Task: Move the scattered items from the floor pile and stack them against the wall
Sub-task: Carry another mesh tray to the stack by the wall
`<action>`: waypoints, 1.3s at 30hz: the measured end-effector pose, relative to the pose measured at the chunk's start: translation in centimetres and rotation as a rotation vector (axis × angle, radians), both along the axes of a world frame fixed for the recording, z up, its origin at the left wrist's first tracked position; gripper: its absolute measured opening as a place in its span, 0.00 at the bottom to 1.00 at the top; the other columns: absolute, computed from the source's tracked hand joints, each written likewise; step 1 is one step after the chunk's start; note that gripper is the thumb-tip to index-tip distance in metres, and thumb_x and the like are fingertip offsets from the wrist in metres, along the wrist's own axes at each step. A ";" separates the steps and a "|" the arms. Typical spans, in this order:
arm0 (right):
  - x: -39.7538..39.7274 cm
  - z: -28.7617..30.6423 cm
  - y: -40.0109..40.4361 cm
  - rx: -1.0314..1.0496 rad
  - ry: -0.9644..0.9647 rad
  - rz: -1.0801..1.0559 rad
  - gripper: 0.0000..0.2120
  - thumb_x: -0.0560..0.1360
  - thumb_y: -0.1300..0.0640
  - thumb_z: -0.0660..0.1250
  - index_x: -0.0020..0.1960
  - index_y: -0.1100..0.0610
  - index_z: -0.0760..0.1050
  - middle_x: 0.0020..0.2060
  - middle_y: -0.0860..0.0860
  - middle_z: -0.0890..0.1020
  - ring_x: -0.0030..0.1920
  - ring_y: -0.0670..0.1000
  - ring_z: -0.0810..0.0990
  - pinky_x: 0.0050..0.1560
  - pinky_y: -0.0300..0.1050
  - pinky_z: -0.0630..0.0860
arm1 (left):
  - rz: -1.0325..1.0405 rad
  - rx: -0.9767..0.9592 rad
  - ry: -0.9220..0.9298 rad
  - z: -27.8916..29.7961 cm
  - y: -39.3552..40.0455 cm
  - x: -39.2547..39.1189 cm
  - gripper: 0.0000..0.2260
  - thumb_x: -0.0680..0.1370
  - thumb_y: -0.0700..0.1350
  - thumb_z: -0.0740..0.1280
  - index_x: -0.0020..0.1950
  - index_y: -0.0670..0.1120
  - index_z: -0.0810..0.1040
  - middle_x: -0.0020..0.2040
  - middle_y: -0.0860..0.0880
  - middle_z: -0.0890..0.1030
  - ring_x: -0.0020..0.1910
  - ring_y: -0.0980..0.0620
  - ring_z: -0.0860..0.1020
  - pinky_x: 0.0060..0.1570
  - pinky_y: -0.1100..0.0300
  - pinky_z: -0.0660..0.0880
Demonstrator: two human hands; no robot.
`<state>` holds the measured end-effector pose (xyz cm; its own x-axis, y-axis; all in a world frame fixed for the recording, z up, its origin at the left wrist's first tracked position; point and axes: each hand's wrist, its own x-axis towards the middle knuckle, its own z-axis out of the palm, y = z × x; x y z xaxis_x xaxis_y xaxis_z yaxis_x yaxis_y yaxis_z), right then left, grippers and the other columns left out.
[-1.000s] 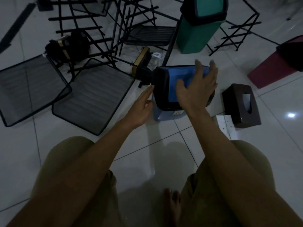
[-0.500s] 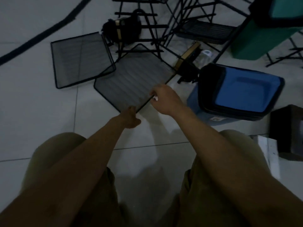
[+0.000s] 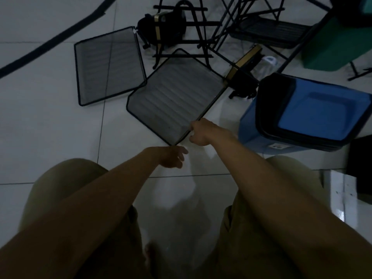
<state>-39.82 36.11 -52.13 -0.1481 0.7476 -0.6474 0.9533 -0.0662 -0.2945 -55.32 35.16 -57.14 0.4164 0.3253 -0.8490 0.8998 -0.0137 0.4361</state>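
On floor: right hand (image 3: 201, 132) fingers pinching near rim of mesh tray (image 3: 175, 97); left hand (image 3: 171, 158) loose, empty. Risk: tray's far corner, tucked under black rack (image 3: 193, 33), snagging on lift.

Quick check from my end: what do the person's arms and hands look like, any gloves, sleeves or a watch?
Both arms are bare from wrist to frame edge, with no sleeves in view. The left hand and right hand wear no gloves; no watch or rings are visible in the dim light. Olive-khaki shorts cover the thighs.

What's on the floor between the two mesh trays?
Nothing: in the head view, only a thin strip of bare tile separates the left tray from the tray gripped by the right hand.
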 end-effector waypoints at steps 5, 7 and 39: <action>-0.1 -0.1 0.0 -0.058 -0.001 -0.020 0.24 0.80 0.53 0.63 0.73 0.58 0.64 0.65 0.57 0.71 0.61 0.55 0.74 0.52 0.41 0.71 | 0.265 0.533 0.055 -1.1 2.5 -1.6 0.24 0.77 0.48 0.67 0.70 0.42 0.63 0.68 0.36 0.64 0.61 0.37 0.69 0.59 0.48 0.71; -0.1 0.1 0.0 -0.072 0.026 -0.033 0.27 0.80 0.52 0.63 0.75 0.57 0.61 0.66 0.57 0.70 0.63 0.56 0.72 0.52 0.40 0.69 | 0.369 0.441 0.226 -1.3 2.3 -2.2 0.33 0.77 0.51 0.67 0.77 0.50 0.53 0.72 0.36 0.53 0.65 0.33 0.65 0.67 0.45 0.66; -1.4 -2.5 -1.2 -0.185 -0.210 0.075 0.26 0.78 0.52 0.61 0.74 0.57 0.62 0.67 0.57 0.71 0.63 0.57 0.72 0.58 0.43 0.69 | -0.061 0.614 -0.004 -1.6 0.8 -1.7 0.15 0.78 0.41 0.63 0.65 0.45 0.75 0.63 0.45 0.76 0.59 0.45 0.74 0.58 0.56 0.72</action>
<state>-41.23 34.89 -54.64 -0.0467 0.6058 -0.7942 0.9964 -0.0277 -0.0797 -57.04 36.00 -58.75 0.4527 0.7298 -0.5123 0.8878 -0.3151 0.3355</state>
